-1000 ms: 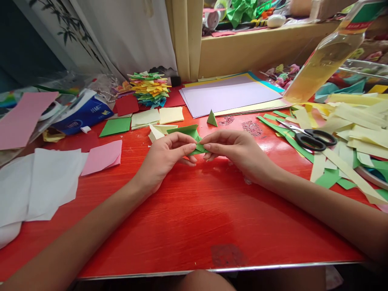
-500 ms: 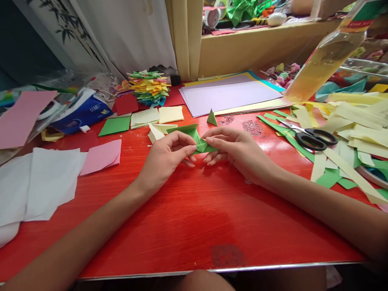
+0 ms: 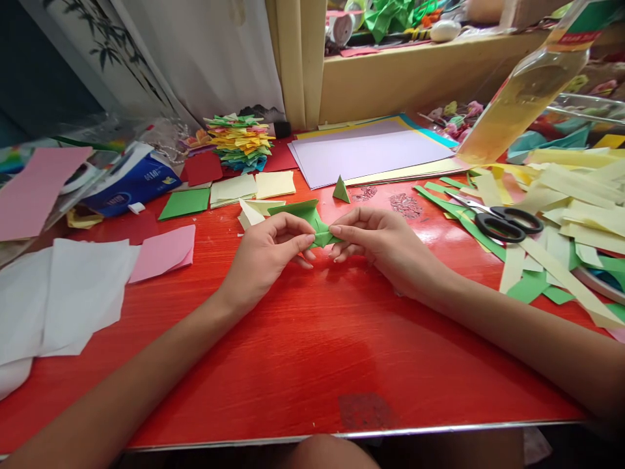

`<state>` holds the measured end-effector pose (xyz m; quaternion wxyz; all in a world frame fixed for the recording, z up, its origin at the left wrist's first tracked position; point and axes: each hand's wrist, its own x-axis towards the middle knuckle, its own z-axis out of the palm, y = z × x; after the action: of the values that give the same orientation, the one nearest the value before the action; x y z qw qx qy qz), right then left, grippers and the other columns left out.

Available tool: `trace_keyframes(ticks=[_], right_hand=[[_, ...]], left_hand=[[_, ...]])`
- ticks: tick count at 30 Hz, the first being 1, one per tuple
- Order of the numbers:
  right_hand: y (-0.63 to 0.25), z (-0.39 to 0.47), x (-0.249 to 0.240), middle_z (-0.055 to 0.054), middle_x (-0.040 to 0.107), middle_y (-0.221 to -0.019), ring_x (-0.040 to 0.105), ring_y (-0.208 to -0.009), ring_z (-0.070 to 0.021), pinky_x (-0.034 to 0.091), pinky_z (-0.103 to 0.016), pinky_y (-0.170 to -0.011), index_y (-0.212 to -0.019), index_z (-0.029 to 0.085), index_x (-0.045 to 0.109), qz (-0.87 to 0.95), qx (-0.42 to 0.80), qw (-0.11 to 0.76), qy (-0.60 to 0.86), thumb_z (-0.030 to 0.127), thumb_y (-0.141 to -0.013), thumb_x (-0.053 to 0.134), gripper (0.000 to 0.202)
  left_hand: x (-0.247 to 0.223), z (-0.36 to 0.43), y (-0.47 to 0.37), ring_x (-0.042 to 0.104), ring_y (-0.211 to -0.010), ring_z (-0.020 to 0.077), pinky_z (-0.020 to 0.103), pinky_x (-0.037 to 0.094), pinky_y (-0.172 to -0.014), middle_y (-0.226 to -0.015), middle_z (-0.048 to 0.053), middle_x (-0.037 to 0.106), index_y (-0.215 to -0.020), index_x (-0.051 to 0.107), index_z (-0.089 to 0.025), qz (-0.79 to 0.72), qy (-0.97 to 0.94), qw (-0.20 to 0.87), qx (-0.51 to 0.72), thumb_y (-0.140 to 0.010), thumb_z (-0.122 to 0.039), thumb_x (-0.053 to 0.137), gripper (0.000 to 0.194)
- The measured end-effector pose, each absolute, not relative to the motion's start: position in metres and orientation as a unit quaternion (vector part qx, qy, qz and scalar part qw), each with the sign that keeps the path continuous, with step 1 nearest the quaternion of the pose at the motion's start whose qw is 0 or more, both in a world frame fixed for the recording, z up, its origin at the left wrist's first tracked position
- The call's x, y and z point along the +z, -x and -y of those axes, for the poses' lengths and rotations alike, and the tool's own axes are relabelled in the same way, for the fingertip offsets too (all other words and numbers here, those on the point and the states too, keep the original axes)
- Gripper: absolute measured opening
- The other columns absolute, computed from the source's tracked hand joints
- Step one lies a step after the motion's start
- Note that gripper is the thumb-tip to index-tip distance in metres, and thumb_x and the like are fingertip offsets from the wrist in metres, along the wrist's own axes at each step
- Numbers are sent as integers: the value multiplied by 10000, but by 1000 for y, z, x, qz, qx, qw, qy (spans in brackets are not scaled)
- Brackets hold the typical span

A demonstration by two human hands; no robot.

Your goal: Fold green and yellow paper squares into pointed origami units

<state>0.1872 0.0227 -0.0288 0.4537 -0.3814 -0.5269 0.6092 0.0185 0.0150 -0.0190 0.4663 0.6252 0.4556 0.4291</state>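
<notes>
Between my two hands is a small folded piece of green paper (image 3: 322, 237), held just above the red table (image 3: 293, 352). My left hand (image 3: 271, 257) pinches its left end between thumb and fingertips. The right end is in the pinch of my right hand (image 3: 374, 241). Fingertips cover both ends, so only the creased middle shows. Right behind it lies another green folded sheet (image 3: 300, 210), with cream folded paper (image 3: 254, 212) at its left. A small green paper triangle (image 3: 341, 189) stands farther back.
Black-handled scissors (image 3: 508, 223) lie on paper strips (image 3: 586, 202) at the right, near a tilted-looking bottle (image 3: 527, 91). Lilac sheets (image 3: 371, 150) are at the back. At left are pink paper (image 3: 163, 253), white sheets (image 3: 83, 293), a blue packet (image 3: 129, 182) and a multicoloured paper stack (image 3: 241, 143).
My right fingers have closed in slightly over the green paper's right end, so less of that end shows. My left hand has barely shifted.
</notes>
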Motion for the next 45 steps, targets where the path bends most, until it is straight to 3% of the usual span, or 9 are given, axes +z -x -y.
trace_keyframes(ticks=[13, 18, 22, 30, 36, 41, 45], right_hand=[[-186, -22, -28, 16, 583, -560, 598, -524, -104, 500, -232, -534, -707, 169, 506, 580, 557, 461, 374, 270, -755, 609, 152], [-186, -23, -29, -3, 613, -648, 621, -556, -113, 508, -220, -527, -825, 154, 563, 563, 585, 443, 380, 304, -750, 610, 173], [-186, -24, -29, -30, 631, -636, 628, -566, -119, 518, -218, -549, -730, 129, 599, 569, 606, 401, 385, 343, -758, 592, 216], [-184, -20, -26, -35, 631, -595, 630, -552, -139, 509, -257, -544, -683, 141, 576, 586, 590, 411, 374, 340, -758, 593, 213], [-185, -20, -27, -23, 629, -622, 625, -553, -124, 503, -232, -541, -727, 140, 575, 583, 581, 418, 384, 328, -765, 586, 192], [-187, -22, -28, -22, 632, -654, 614, -595, -116, 489, -223, -572, -748, 150, 610, 601, 578, 400, 380, 339, -747, 600, 189], [-186, -21, -26, -18, 629, -679, 604, -601, -105, 480, -208, -550, -746, 149, 619, 594, 584, 405, 377, 344, -756, 588, 197]], left_hand=[[-19, -15, -19, 592, -548, 92, 211, 500, -537, -662, -8, 590, -756, 581, -137, -471, -623, 456, 426, -729, -204, 594, 73], [-20, -15, -18, 599, -553, 93, 206, 503, -541, -650, -12, 587, -751, 577, -135, -465, -628, 447, 436, -732, -209, 597, 78], [-20, -14, -17, 598, -557, 92, 207, 503, -547, -661, -10, 589, -756, 585, -139, -470, -632, 435, 435, -735, -211, 594, 76], [-21, -14, -19, 582, -566, 93, 236, 501, -557, -722, -5, 586, -814, 562, -157, -459, -633, 449, 433, -742, -223, 577, 99], [-19, -16, -18, 541, -755, 90, 192, 449, -660, -809, -11, 565, -837, 561, -187, -460, -669, 378, 445, -737, -162, 569, 103], [-19, -16, -17, 522, -627, 81, 174, 431, -523, -702, -26, 526, -928, 525, -211, -428, -662, 436, 434, -750, -125, 526, 198], [-18, -15, -17, 551, -601, 84, 186, 474, -523, -694, -26, 513, -946, 526, -204, -424, -655, 456, 428, -739, -122, 531, 222]])
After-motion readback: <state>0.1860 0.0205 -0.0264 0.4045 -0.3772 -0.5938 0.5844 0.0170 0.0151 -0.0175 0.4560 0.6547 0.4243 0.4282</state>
